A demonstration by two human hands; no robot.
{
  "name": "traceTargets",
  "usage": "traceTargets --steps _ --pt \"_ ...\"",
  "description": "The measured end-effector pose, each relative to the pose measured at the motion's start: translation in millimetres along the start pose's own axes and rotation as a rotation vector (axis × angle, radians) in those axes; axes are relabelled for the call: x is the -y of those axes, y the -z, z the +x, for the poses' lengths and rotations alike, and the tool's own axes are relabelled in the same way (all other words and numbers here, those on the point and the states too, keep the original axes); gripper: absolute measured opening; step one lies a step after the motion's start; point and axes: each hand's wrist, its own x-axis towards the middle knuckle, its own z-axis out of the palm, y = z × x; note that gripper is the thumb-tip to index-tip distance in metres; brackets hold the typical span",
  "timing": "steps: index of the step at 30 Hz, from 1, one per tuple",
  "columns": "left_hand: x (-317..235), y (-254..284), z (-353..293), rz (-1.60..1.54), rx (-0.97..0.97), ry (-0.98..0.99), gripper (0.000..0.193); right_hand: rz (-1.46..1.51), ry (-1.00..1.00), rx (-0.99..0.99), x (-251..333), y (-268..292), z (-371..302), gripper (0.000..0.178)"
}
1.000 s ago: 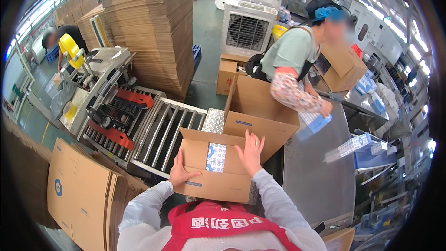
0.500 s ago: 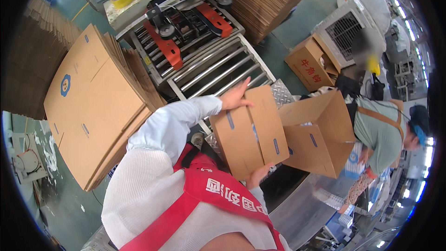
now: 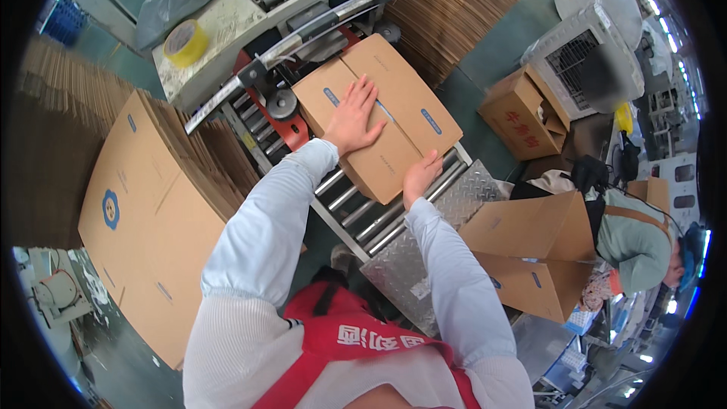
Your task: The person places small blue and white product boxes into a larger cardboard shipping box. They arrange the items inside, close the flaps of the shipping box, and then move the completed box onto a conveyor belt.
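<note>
A closed cardboard box [image 3: 379,113] with blue labels lies flap side up on the rollers, its far end against the taping machine's guides. My left hand [image 3: 354,120] rests flat on the top, fingers spread and touching the flaps near their seam. At the near right corner, my right hand [image 3: 421,178] presses on the box's side, its fingers partly extended and not wrapped round it. Beneath and nearer to me, the roller conveyor [image 3: 351,213] shows bare metal rollers. An orange guide [image 3: 291,133] of the taping machine touches or nearly touches the box's left side.
Flattened cartons [image 3: 151,204] stand stacked at left, with more cartons [image 3: 462,0] behind. Yellow tape [image 3: 185,42] lies on the machine's bench. A diamond-plate metal sheet [image 3: 473,189] adjoins the conveyor. To the right, an open box [image 3: 522,227] stands beside a bending co-worker [image 3: 640,235].
The box has moved away from me, off the plate edge and onto the rollers up to the taping machine. My left hand has shifted onto its top; both arms now reach forward.
</note>
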Motion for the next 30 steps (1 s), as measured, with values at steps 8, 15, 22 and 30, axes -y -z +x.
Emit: traceTargets --steps 8,15,22,30 --pt "72.6 -1.2 14.0 0.171 0.063 0.159 0.083 -0.041 -0.048 0.285 47.1 -45.9 -6.1 0.053" --pt "-53.9 100.5 -114.8 -0.197 0.744 -0.026 0.097 -0.098 -0.193 0.879 -192.7 147.2 -129.1 0.047" --pt "-102.1 201.7 -278.3 0.329 0.358 0.267 0.093 -0.382 -0.696 0.799 -432.1 443.6 -256.9 0.042" --pt "-179.0 211.8 -358.1 0.437 0.257 0.440 0.103 0.048 -0.728 0.714 -414.5 467.3 -203.2 0.037"
